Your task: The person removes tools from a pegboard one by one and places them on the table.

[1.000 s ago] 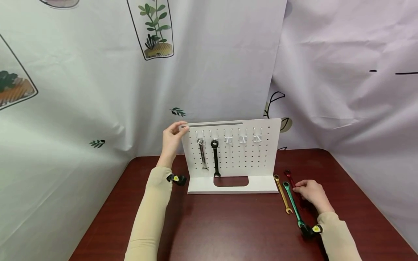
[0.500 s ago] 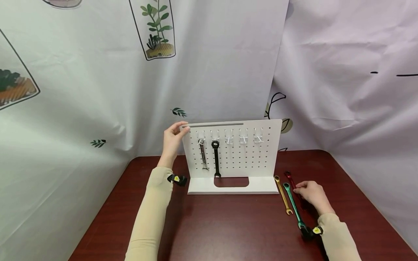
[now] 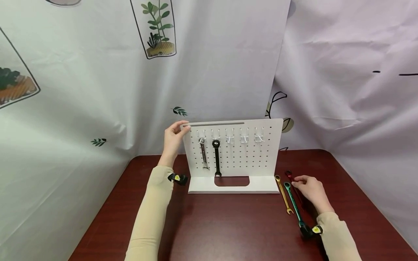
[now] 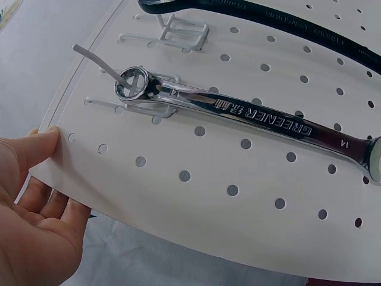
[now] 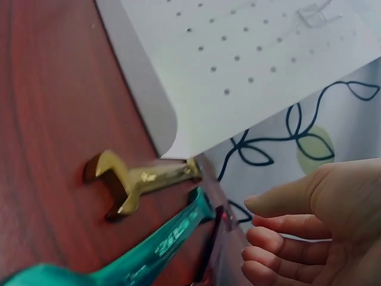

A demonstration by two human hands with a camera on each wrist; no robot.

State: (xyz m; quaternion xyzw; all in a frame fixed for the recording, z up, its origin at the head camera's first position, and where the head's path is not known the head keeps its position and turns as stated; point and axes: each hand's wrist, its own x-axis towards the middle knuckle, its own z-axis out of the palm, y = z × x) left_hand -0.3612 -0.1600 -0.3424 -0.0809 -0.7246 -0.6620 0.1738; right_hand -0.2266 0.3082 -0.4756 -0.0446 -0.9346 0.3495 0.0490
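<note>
My left hand (image 3: 172, 141) pinches the upper left corner of a white pegboard (image 3: 241, 156), thumb in front and fingers behind. A silver combination wrench (image 4: 256, 113) hangs by its ring end on the leftmost hook. Beside it a black wrench (image 3: 217, 157) hangs on the second hook. My right hand (image 3: 311, 190) is over a red wrench (image 3: 289, 174) on the table, its fingers loosely bent. In the right wrist view nothing shows between thumb and fingers, and the red wrench lies beside them. Left of it lie a green wrench (image 3: 293, 203) and a gold wrench (image 5: 161, 176).
Three white double hooks (image 3: 244, 139) without tools line the right part of the board. The board's base (image 3: 199, 186) stands on a dark red table (image 3: 235, 224). A printed white curtain (image 3: 228, 65) hangs close behind the table and along its sides.
My right hand has shifted slightly up and away from the table, its thumb and fingertips farther apart. My left hand and the hung wrenches have stayed in place.
</note>
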